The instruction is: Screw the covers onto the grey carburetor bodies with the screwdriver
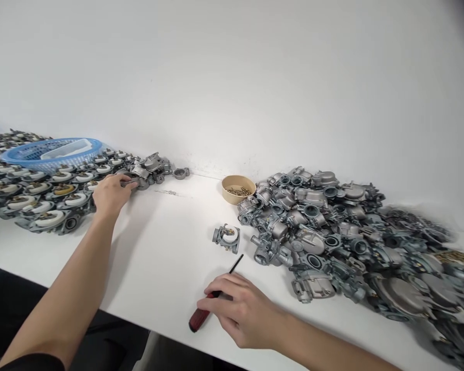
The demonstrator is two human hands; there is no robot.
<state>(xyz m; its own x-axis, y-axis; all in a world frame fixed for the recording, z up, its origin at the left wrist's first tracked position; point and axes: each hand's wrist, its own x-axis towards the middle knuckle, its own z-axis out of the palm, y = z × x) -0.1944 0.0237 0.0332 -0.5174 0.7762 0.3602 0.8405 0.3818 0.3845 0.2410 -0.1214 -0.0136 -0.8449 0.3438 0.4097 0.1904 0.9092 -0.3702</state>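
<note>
My left hand [114, 193] reaches to the back left, its fingers closed on a grey metal part at the edge of a small pile of metal castings [152, 164]. Near the front edge of the table, my right hand [235, 306] holds a screwdriver [201, 315] with a dark red handle, its thin black shaft pointing up and to the right. Just beyond the screwdriver's tip lies a single carburetor body [227, 237] with a white ring-shaped float facing up.
Many carburetors [311, 239] are heaped on the right. A tan bowl [238, 182] of small brass pieces stands by the wall. On the left, rows of float-fitted bodies [50, 219] surround a blue basket [50, 164]. The white table [154, 268] has its front edge below.
</note>
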